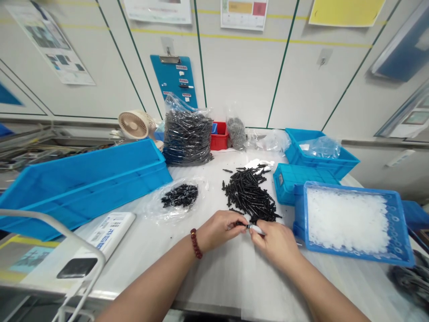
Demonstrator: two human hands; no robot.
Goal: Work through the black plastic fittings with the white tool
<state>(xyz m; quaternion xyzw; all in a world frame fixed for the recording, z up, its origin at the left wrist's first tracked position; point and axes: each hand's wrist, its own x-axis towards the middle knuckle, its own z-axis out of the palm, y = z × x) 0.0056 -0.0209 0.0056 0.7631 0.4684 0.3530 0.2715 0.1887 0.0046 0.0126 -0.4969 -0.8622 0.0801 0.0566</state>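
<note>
My left hand [217, 229] and my right hand [273, 243] meet low in the middle of the view. The left pinches a small black plastic fitting [241, 224], and the right pinches a white plastic piece [256, 229], their ends joined by a dark-and-silver band. A loose pile of black fittings [248, 194] lies just beyond my fingers. To the left, a clear plastic bag [174, 203] holds black fittings with white bands. To the right, a blue crate [348, 190] is full of small white pieces [346, 219]. A red beaded bracelet [196, 243] circles my left wrist.
A long blue crate [83, 183] lies tilted at the left on the white table [214, 268]. A bagged black bundle [187, 136], a red bin [219, 136], a small fan [133, 125], further blue crates [311, 154] and a phone [77, 268] surround the work area.
</note>
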